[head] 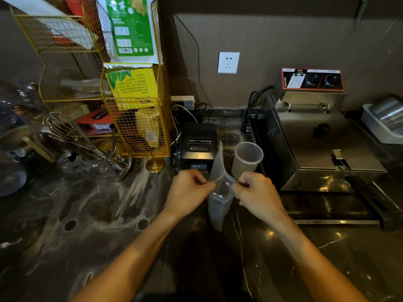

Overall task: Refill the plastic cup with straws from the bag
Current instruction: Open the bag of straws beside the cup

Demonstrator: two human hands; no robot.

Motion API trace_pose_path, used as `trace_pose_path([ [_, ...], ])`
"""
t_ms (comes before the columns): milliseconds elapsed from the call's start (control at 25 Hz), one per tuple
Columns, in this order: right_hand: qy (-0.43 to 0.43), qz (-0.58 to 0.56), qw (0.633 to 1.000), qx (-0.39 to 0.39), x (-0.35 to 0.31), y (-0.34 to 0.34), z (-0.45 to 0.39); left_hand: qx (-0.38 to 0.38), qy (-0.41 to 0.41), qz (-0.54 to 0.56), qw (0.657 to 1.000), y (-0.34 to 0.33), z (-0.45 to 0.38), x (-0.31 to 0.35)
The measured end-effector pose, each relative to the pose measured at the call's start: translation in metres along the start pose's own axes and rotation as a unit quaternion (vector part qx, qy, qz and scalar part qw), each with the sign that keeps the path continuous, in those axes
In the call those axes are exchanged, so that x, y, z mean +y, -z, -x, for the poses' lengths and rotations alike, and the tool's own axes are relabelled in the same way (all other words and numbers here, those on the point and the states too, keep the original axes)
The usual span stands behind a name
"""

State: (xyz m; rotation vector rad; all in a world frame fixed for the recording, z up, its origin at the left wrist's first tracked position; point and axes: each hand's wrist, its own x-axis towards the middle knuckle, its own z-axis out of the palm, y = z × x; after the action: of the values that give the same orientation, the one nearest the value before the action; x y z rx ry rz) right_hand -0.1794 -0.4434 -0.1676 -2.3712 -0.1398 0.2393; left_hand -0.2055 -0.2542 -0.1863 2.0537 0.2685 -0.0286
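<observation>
Left hand [189,188] and right hand [255,191] each pinch a side of the frosted bag [218,201], before the plastic cup [247,158].

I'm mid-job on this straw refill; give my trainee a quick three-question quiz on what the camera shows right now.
1. True or false: the plastic cup already holds straws.
2. What do the left hand and right hand hold between them?
A. a whisk
B. the translucent bag
C. a receipt
3. Fill in: the cup stands between the black receipt printer and the steel ____.

Key:
1. False, it looks empty.
2. B, each hand pinches one side of the bag's mouth.
3. Fryer.
</observation>
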Motion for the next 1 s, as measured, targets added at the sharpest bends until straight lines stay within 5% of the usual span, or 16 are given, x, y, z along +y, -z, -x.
trace_pose_path([
  [280,0.123,0.003,0.992,-0.008,-0.011,-0.007,-0.006,-0.049,-0.083,-0.031,0.995,-0.002,-0.012,0.003],
  [400,0.078,0.054,0.995,0.019,-0.011,-0.011,-0.009,0.011,-0.105,-0.080,0.991,-0.005,-0.019,0.005],
  [520,0.027,0.114,0.992,0.040,-0.010,-0.005,-0.010,-0.009,-0.115,-0.072,0.991,-0.006,-0.014,0.002],
  [680,0.094,0.057,0.993,0.036,-0.015,-0.003,-0.009,-0.036,-0.136,-0.062,0.988,-0.007,-0.009,0.004],
  [880,-0.015,0.092,0.995,0.039,-0.009,0.012,-0.005,0.073,-0.088,-0.091,0.989,0.013,-0.014,-0.009],
  [1000,-0.029,0.093,0.995,0.013,-0.014,0.013,-0.005,0.017,-0.115,-0.077,0.990,0.011,-0.012,-0.006],
])
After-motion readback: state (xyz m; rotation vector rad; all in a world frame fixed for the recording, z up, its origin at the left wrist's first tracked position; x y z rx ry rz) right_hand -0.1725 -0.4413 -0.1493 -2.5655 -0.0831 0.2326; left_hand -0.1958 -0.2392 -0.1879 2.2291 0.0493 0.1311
